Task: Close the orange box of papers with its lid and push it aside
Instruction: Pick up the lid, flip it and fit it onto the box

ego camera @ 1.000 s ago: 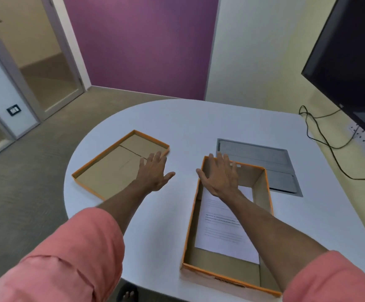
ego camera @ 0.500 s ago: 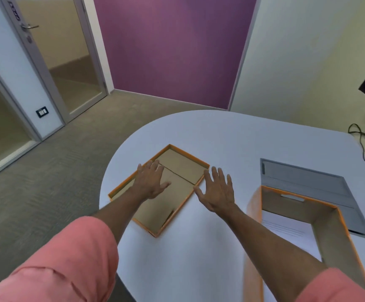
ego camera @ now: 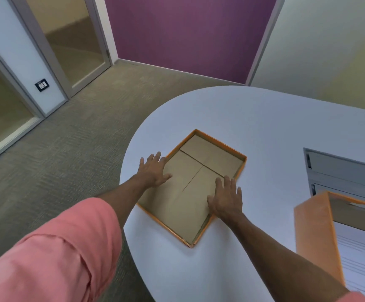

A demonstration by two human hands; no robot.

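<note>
On the round white table [ego camera: 264, 118] our left hand [ego camera: 153, 170] and right hand [ego camera: 226, 199] lay flat, unclenched, across opposite rims of the upturned shallow orange cardboard lid [ego camera: 212, 153]; the orange box of papers [ego camera: 314, 236] stood well apart, rightward. We judged: grip both edges, flip, align squarely

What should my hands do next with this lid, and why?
Probably close both hands on the lid's edges and lift. The lid lies upside down on the table, the left hand and right hand rest open at opposite sides, and the box is uncovered.
</note>
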